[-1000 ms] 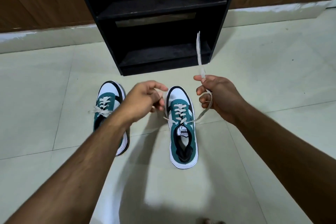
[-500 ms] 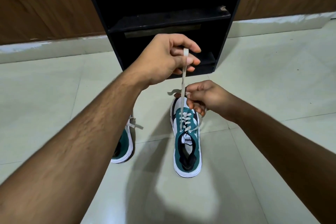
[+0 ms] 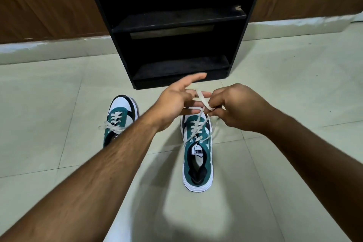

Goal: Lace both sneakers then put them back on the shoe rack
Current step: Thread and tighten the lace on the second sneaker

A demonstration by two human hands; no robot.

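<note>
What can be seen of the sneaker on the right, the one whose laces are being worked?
The right sneaker is a low-top with teal panels, white side parts, black trim and a thick white sole. It stands flat on the pale tiled floor, toe towards the black shoe rack, its toe hidden behind the hands. A white tongue label and dark lining show. Its flat off-white laces cross the eyelets, and the loose ends rise to the left hand and right hand, which hold them crossed above the toe.

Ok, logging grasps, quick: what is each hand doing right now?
Left hand: open, fingers spread, the shoelace draped across them.
Right hand: closed, pinching the shoelace.
</note>
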